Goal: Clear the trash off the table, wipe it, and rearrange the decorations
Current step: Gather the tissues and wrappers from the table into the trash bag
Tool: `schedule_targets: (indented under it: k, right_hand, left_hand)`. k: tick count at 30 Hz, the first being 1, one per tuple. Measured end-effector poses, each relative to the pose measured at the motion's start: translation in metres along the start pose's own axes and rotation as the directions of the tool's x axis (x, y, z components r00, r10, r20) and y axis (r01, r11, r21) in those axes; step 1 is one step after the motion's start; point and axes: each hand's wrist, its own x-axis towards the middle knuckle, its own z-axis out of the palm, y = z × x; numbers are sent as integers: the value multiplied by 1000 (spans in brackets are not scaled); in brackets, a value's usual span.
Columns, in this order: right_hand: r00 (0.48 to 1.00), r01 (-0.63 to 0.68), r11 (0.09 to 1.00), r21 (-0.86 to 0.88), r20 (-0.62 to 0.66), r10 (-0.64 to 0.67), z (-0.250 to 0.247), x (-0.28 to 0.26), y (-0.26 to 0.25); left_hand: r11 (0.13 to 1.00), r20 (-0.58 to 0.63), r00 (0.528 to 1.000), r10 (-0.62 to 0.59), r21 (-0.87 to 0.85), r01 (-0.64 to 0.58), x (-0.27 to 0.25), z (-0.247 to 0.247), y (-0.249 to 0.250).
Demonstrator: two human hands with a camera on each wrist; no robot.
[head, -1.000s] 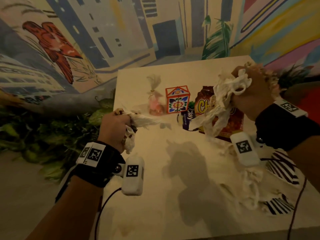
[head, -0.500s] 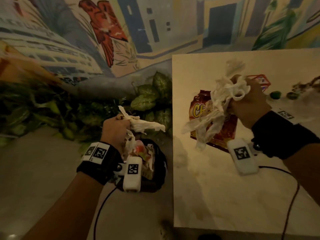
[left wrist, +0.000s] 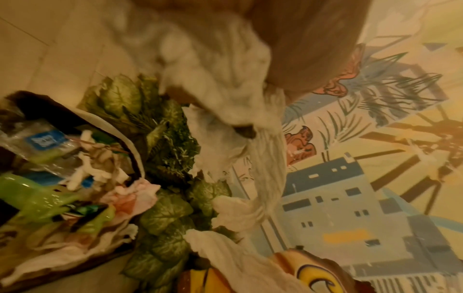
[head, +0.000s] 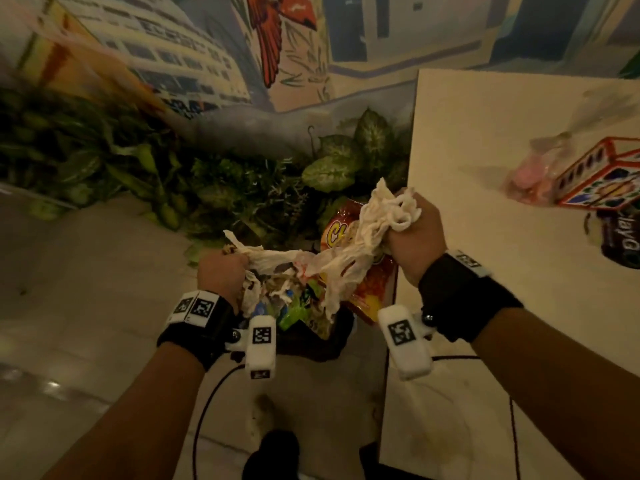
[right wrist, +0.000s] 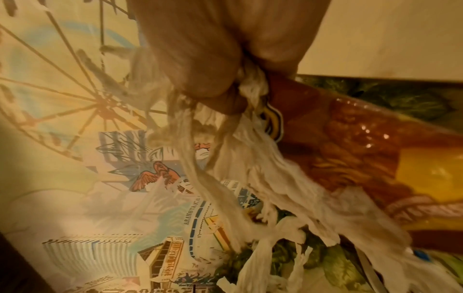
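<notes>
**Both fists full over the bin**

The shredded tissue point(head: 377, 233) is light, limp and tears easily — best taken bunched in the fist, not by a strand. The right hand point(head: 412, 247) is clamped on it along with a crinkly, slick chip bag point(head: 372, 289), at 3 o'clock of the trash bin point(head: 313, 344). The left hand point(head: 221, 275) is fisted round another tissue wad point(head: 266, 254) — directly over the bin's 9 o'clock edge.

bin point(head: 313, 341) on floor, left of table point(head: 491, 237) | plants point(head: 242, 188) behind bin | box point(head: 599, 178) on table
</notes>
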Motion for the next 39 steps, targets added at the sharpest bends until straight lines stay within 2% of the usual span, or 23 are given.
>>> schedule_targets:
  k: [1,3,5,6,7,8,9,10,11,12,14,15,17,19,21,23,26,31,33,37,39]
  right_hand:
    - [1000,-1,999,-50,6,1,9,1,3]
    - [1000,-20,995,-101,-15,19,29,2,11]
    - [997,-36,995,-93,-71,30,55,2,23]
    - [995,-56,993,-104,-90,47,69,4,31]
    - [992,-72,991,-109,-108,60,84,6,39]
    - [990,-88,991,-102,-123,75,98,8,50]
    - [986,-103,991,-81,-139,91,111,9,59]
    - [983,-107,991,-74,-160,94,124,11,68]
    - [979,-104,990,-93,-186,85,137,13,79]
    - [976,-96,986,-135,-206,67,149,14,92]
    - [977,-82,978,-192,-211,41,168,16,118]
    - [977,-83,972,-218,-208,37,177,17,132]
    - [983,-104,971,-213,-171,67,195,16,155]
    - [988,-136,961,-241,-104,114,209,15,182]
    - [979,-193,909,-369,-10,204,220,16,214]
    - [943,-235,813,-532,76,323,229,23,244]
    - [887,-245,729,-639,157,435,237,39,262]
    - [865,-113,691,-714,272,422,249,57,288]
    - [852,-80,659,-747,292,435,255,62,300]
    - [795,-58,519,-853,275,541,256,73,313]
    - [793,-52,482,-875,256,552,258,77,316]
  left_hand:
    - [998,-16,1000,23,57,-23,4,0,-4]
    - [996,-58,997,-55,-67,51,22,4,-20]
    - [997,-18,997,-72,-21,72,43,15,-36]
    - [998,-36,999,-12,65,14,50,19,-44]
    - [994,-26,1000,-8,105,10,58,25,-52]
    - [993,12,1000,-24,116,23,64,30,-57]
    - [995,68,998,12,98,-19,73,37,-67]
    - [994,104,994,-44,104,33,80,41,-65]
    - [995,149,988,-46,93,33,92,48,-68]
    - [996,182,979,-90,37,85,95,52,-70]
    - [994,168,979,-113,23,110,106,65,-75]
    - [996,144,988,-54,78,44,117,78,-83]
    - [969,193,978,77,215,-119,137,102,-95]
    - [949,241,961,135,249,-196,149,123,-105]
    - [912,290,942,167,318,-260,160,146,-113]
    - [885,338,925,171,359,-295,169,170,-124]
    - [856,386,905,176,394,-335,187,199,-140]
    - [756,485,854,189,483,-442,213,227,-156]
    - [715,509,836,207,504,-484,220,235,-157]
    - [666,533,817,219,530,-525,222,243,-156]
    - [643,552,807,212,543,-540,224,247,-157]
